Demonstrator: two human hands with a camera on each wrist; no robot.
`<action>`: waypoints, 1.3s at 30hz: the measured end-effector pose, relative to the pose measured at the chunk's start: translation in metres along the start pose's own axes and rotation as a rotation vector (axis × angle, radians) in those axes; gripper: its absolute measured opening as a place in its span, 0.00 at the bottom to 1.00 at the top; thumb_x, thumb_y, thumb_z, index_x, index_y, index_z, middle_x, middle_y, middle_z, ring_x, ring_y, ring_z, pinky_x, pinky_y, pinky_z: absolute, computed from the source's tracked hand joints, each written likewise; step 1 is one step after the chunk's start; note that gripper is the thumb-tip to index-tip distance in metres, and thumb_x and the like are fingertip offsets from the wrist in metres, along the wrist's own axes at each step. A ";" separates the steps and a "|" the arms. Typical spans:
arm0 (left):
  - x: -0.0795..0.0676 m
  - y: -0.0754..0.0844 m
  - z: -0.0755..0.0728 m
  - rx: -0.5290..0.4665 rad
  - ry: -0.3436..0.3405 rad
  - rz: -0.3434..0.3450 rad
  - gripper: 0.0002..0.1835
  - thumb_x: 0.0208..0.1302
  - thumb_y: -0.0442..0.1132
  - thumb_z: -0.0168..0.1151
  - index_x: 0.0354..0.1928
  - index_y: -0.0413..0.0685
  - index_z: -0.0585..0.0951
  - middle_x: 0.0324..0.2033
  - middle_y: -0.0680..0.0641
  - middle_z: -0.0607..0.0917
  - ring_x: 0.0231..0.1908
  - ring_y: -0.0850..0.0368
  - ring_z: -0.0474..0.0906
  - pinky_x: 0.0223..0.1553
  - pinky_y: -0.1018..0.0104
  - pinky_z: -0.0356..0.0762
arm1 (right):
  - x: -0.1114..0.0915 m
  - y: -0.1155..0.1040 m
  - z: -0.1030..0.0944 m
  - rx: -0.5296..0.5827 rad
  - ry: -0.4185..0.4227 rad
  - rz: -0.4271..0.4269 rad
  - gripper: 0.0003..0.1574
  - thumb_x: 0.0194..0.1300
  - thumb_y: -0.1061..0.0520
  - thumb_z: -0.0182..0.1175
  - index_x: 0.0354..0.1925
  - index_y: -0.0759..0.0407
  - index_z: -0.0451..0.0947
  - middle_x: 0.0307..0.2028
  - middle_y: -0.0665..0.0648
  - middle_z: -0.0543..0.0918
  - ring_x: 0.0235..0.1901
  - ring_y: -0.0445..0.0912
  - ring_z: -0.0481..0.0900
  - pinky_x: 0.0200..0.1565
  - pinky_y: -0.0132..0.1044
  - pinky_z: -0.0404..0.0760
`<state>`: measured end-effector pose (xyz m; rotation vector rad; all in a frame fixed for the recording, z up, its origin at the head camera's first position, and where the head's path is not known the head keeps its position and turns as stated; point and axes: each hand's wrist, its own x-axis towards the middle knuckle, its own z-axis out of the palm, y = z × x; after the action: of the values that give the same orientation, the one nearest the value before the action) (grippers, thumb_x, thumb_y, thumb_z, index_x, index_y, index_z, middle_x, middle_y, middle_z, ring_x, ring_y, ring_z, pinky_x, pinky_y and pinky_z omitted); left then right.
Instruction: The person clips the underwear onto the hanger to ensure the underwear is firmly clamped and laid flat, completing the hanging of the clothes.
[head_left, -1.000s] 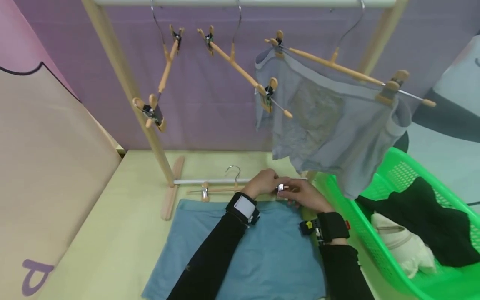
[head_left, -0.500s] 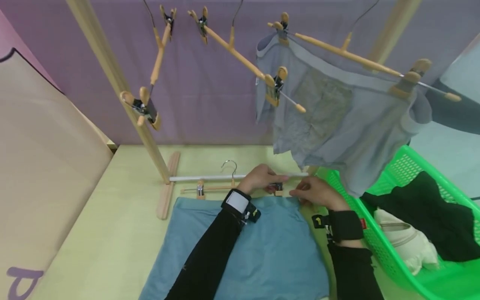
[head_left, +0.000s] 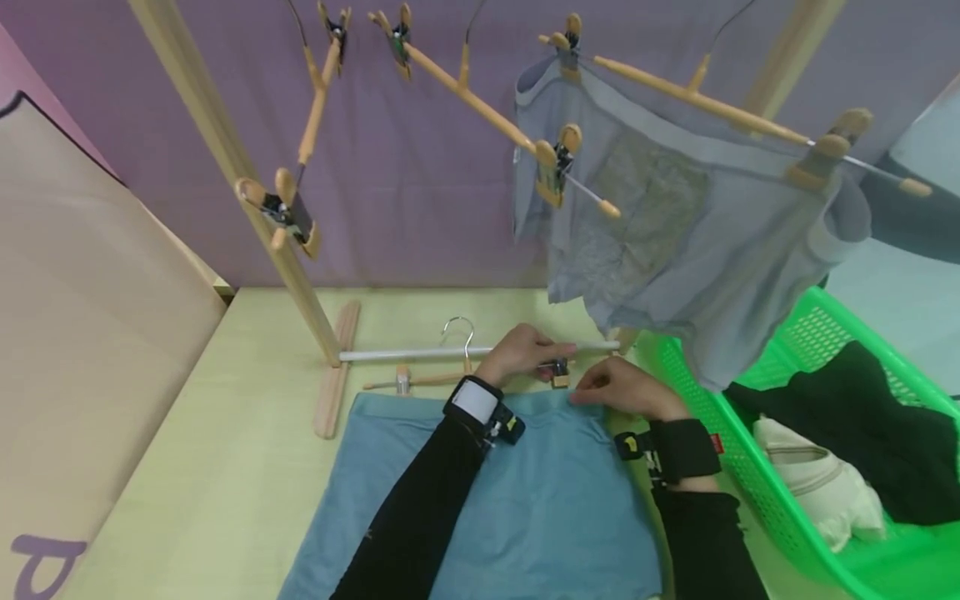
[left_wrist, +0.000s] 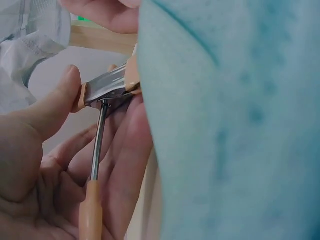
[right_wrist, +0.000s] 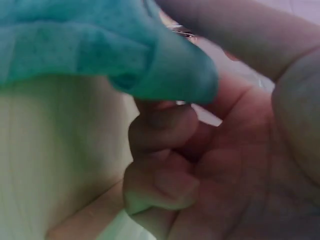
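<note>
A blue garment (head_left: 555, 500) with a waistband lies flat on the table, below a wooden clip hanger (head_left: 438, 380). My left hand (head_left: 517, 354) holds the hanger's right-hand clip (head_left: 559, 372). In the left wrist view, the thumb (left_wrist: 70, 90) presses one handle of that metal-and-wood clip (left_wrist: 107, 87), with fingers behind it. At the waistband's right corner, my right hand (head_left: 626, 387) pinches the fabric; the right wrist view shows the folded blue edge (right_wrist: 175, 70) between thumb and fingers. Whether the hanger's left clip (head_left: 402, 380) grips the waistband, I cannot tell.
Overhead, grey shorts (head_left: 675, 208) hang from a clip hanger, beside two bare hangers (head_left: 480, 104). A wooden rack post (head_left: 232, 167) rises at the left. On the right stands a green basket (head_left: 795, 533) with black (head_left: 862, 433) and white (head_left: 821, 483) cloth inside.
My right hand has left the clip, where both hands were, and moved to the waistband's right corner. My left hand stays at the clip. The head view has shifted slightly.
</note>
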<state>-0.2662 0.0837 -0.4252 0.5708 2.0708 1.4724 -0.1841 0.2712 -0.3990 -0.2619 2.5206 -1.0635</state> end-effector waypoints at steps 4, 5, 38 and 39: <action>-0.001 0.002 -0.001 0.025 0.015 0.020 0.22 0.66 0.52 0.65 0.30 0.37 0.88 0.24 0.40 0.87 0.29 0.48 0.87 0.32 0.67 0.82 | 0.001 -0.002 0.000 -0.021 0.020 -0.006 0.13 0.69 0.56 0.62 0.34 0.65 0.86 0.23 0.52 0.81 0.20 0.42 0.66 0.29 0.36 0.67; -0.001 0.003 -0.001 0.024 0.021 0.021 0.22 0.66 0.52 0.66 0.30 0.37 0.88 0.23 0.40 0.87 0.29 0.48 0.87 0.32 0.68 0.81 | 0.001 -0.002 0.000 -0.021 0.024 -0.007 0.12 0.69 0.57 0.62 0.34 0.65 0.86 0.24 0.52 0.81 0.21 0.42 0.66 0.30 0.36 0.68; 0.001 -0.005 -0.002 -0.057 -0.086 0.032 0.24 0.68 0.48 0.65 0.16 0.40 0.82 0.10 0.54 0.68 0.15 0.62 0.62 0.21 0.70 0.64 | 0.006 0.007 0.005 0.057 0.178 -0.030 0.14 0.71 0.56 0.60 0.45 0.65 0.85 0.48 0.64 0.84 0.46 0.51 0.78 0.44 0.40 0.73; 0.001 -0.007 -0.001 -0.063 -0.098 0.037 0.26 0.68 0.48 0.64 0.14 0.41 0.79 0.10 0.55 0.66 0.14 0.62 0.60 0.20 0.70 0.63 | 0.006 0.008 0.006 0.063 0.173 -0.030 0.14 0.71 0.56 0.60 0.45 0.66 0.84 0.48 0.64 0.84 0.47 0.52 0.79 0.45 0.40 0.73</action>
<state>-0.2680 0.0818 -0.4315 0.6457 1.9422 1.4944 -0.1869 0.2712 -0.4099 -0.1978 2.6362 -1.2236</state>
